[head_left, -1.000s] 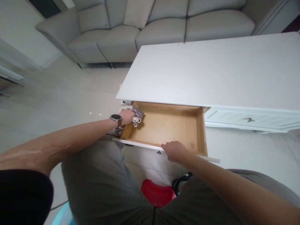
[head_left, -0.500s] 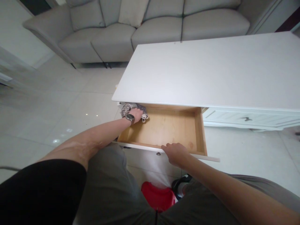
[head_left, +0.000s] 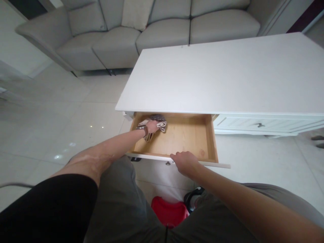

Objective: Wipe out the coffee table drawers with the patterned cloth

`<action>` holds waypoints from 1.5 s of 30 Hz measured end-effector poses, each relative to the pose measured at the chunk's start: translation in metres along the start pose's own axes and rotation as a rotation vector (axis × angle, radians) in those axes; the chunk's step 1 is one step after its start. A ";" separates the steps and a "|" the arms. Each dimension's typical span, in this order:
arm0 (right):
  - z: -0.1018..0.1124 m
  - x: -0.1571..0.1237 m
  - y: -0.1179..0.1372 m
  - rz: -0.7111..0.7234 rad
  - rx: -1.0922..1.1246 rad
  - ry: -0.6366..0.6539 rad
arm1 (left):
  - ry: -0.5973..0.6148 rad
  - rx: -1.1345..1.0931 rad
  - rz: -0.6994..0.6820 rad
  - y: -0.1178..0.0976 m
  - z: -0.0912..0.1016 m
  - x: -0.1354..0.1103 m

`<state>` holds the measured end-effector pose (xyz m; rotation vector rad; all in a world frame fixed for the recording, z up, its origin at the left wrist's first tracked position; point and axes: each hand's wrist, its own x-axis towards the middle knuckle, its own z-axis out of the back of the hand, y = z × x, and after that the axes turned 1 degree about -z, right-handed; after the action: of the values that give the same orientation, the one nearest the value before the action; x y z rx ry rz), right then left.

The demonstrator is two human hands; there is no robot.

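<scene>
My left hand, with a watch on its wrist, is closed on a crumpled, patterned cloth in grey and off-white. The cloth is inside the left part of a pulled-out wooden drawer, and my hand and wrist cover some of it. My right hand grips the top edge of the drawer's white front, just right of its small dark knob. The fingers curl over that edge.
The drawer belongs to a white coffee table, with a shut drawer to the right. Behind stands a grey sofa. A red plastic seat or stool is below me on the tiled floor.
My left hand has moved the cloth right, from the drawer's left side further over its bottom. My right hand keeps its hold on the drawer front. The view has shifted slightly.
</scene>
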<state>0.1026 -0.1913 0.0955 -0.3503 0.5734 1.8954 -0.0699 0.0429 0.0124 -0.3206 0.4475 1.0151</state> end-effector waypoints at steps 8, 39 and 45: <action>0.000 0.002 -0.004 0.010 -0.012 0.013 | -0.039 0.044 -0.455 -0.075 -0.026 -0.004; 0.002 0.001 -0.001 0.031 -0.022 0.033 | -0.010 0.045 0.075 0.005 -0.010 -0.006; 0.010 -0.003 0.006 0.037 -0.021 0.080 | -0.036 0.021 0.011 -0.023 -0.012 -0.003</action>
<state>0.0983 -0.1908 0.1067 -0.4336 0.6177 1.9312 -0.0539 0.0245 0.0046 -0.2811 0.4276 1.0250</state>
